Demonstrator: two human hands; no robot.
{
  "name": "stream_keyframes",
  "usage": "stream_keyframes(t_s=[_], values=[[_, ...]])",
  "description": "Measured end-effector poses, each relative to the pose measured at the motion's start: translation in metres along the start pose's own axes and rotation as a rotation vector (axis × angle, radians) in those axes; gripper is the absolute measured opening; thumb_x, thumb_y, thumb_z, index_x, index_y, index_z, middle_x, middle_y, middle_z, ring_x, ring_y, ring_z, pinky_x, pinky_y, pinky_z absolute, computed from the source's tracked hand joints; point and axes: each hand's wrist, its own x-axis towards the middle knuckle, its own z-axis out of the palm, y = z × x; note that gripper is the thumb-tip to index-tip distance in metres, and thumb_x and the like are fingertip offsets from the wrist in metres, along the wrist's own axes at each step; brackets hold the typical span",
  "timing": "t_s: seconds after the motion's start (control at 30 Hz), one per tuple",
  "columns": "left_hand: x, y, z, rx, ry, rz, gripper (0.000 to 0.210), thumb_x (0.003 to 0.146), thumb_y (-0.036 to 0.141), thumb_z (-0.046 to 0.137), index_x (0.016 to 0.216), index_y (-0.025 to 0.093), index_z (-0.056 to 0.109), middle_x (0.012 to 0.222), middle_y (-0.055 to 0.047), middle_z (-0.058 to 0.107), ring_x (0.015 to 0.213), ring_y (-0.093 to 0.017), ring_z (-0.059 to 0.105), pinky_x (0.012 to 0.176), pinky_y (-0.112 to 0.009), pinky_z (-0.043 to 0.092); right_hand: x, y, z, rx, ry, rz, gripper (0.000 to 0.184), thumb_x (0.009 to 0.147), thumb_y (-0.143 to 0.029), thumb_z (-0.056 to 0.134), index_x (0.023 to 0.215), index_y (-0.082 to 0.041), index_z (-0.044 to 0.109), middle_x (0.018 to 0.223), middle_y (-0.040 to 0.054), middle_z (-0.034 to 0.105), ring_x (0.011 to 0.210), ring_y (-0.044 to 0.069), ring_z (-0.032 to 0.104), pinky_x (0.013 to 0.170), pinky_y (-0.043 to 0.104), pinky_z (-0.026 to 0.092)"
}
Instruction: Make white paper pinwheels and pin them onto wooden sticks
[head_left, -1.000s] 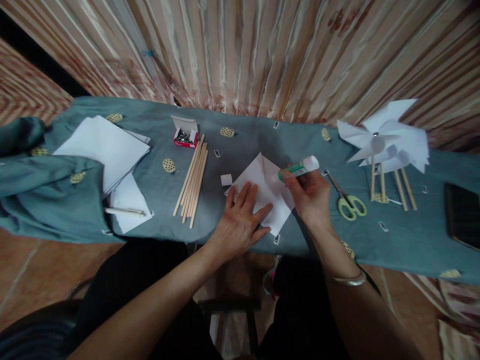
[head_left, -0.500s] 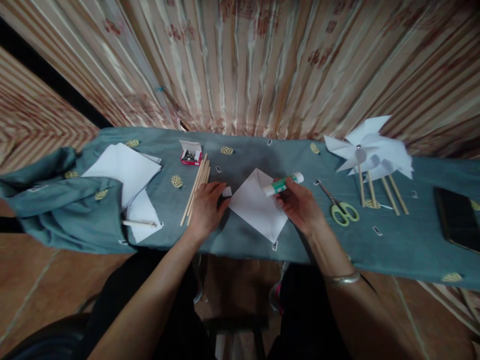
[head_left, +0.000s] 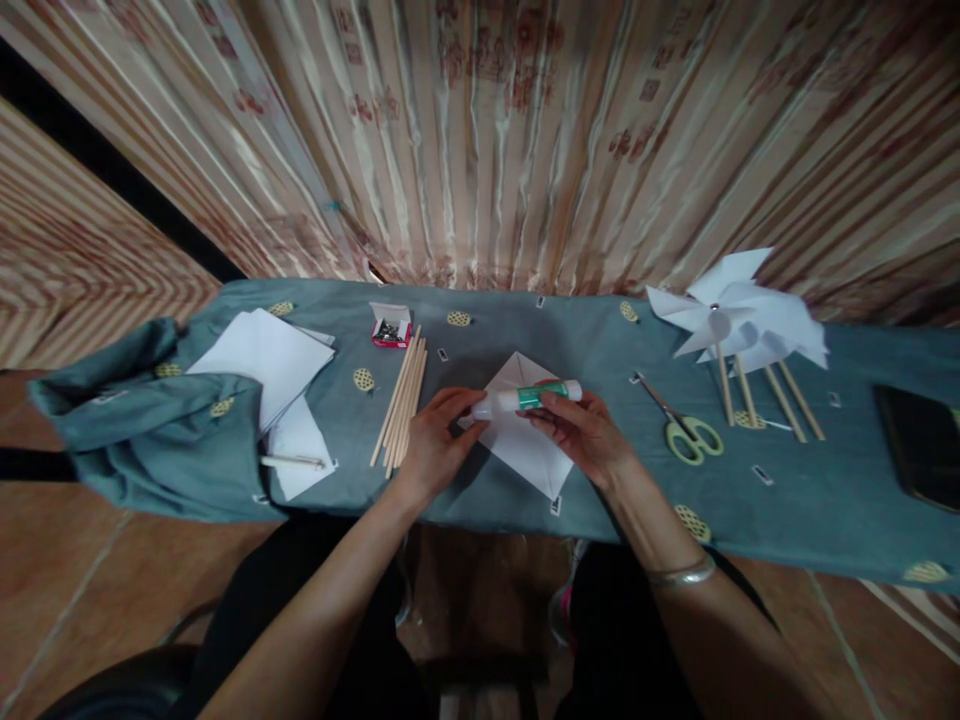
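Note:
A green and white glue stick (head_left: pixel 529 398) lies across the fingers of my right hand (head_left: pixel 585 430), which is closed around its right part. Between the thumb and forefinger of my left hand (head_left: pixel 439 440) is the translucent glue stick cap (head_left: pixel 481 408), set against the left end of the stick. Beneath both hands, a white square of paper (head_left: pixel 529 458) with crease lines rests on the cloth, one corner pointing away from me. Just left of my left hand lie several thin wooden sticks (head_left: pixel 403 405), partly covered by that hand.
A small red box of metal pins (head_left: pixel 391 328) stands open at the back. White paper sheets (head_left: pixel 251 350) and a pen (head_left: pixel 292 462) lie left. To the right are green-handled scissors (head_left: pixel 694 438), several paper pinwheels (head_left: pixel 739 310) and a dark phone (head_left: pixel 919 440).
My left hand has brought the cap right to the glue stick's end. The glue stick in my right hand has moved left and now lies more level.

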Motion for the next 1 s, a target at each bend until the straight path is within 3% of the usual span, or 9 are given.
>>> stream_keyframes(t_s=[0.33, 0.87, 1.0], values=[[-0.001, 0.001, 0.0, -0.026, 0.002, 0.0, 0.028, 0.081, 0.021, 0.067, 0.108, 0.018, 0.069, 0.107, -0.007, 0.068, 0.089, -0.018, 0.067, 0.082, -0.033, 0.058, -0.001, 0.002, 0.002, -0.046, -0.029, -0.014, 0.034, 0.057, -0.036, 0.09, 0.081, -0.021, 0.072, 0.077, -0.0003, 0.077, 0.069, 0.014, 0.074, 0.064, 0.019, 0.062], [-0.011, -0.001, 0.0, 0.001, -0.024, 0.109, 0.027, 0.085, 0.028, 0.066, 0.11, 0.019, 0.069, 0.106, -0.008, 0.069, 0.092, -0.019, 0.068, 0.084, -0.033, 0.057, -0.007, 0.01, 0.014, -0.101, -0.095, 0.042, 0.037, 0.054, -0.037, 0.09, 0.079, -0.019, 0.07, 0.073, -0.0002, 0.076, 0.065, 0.015, 0.073, 0.055, 0.022, 0.059], [-0.008, -0.005, -0.001, -0.024, -0.033, 0.077, 0.026, 0.085, 0.029, 0.067, 0.108, 0.019, 0.07, 0.102, -0.008, 0.071, 0.092, -0.02, 0.069, 0.083, -0.034, 0.056, -0.008, 0.01, 0.015, -0.174, -0.111, 0.025, 0.041, 0.057, -0.042, 0.088, 0.087, -0.02, 0.071, 0.08, 0.0023, 0.077, 0.069, 0.017, 0.073, 0.059, 0.026, 0.059]])
